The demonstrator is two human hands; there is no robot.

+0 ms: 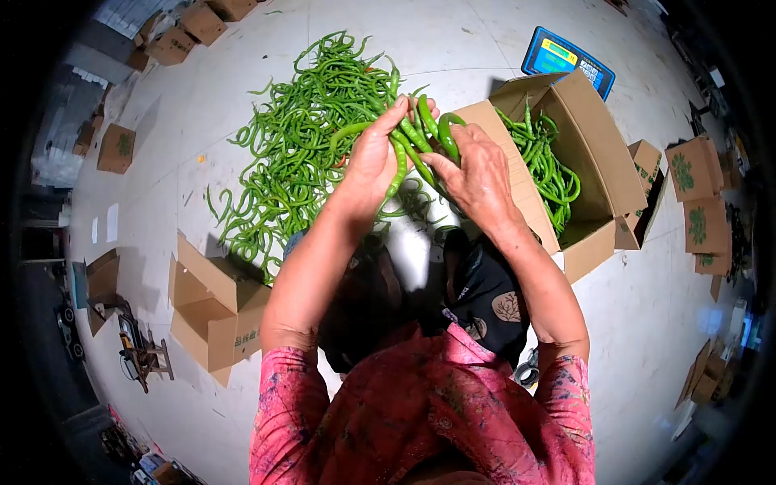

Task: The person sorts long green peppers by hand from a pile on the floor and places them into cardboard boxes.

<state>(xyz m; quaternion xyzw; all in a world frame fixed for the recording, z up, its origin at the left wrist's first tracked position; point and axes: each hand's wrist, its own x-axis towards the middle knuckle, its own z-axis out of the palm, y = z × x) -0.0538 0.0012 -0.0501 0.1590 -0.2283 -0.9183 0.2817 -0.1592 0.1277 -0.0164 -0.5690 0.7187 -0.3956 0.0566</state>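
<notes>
Several long green chili peppers (413,136) are gathered between my two hands, above the near right side of a heap. My left hand (377,149) is curled around one side of the bunch, thumb up. On the other side, my right hand (478,168) has its fingers closed on curved peppers of the same bunch. Beneath and beyond them a big pile of green chili peppers (299,133) spreads over the floor, with a few reddish ones in it. To the right of my right hand stands an open cardboard box (594,153) partly filled with chili peppers (537,162).
A blue scale display (568,63) stands behind the filled box. Another open cardboard box (212,311) sits left of my legs. A small wooden stool (145,352) is farther left. More cartons (701,202) line the right side, and others (174,46) lie at the upper left.
</notes>
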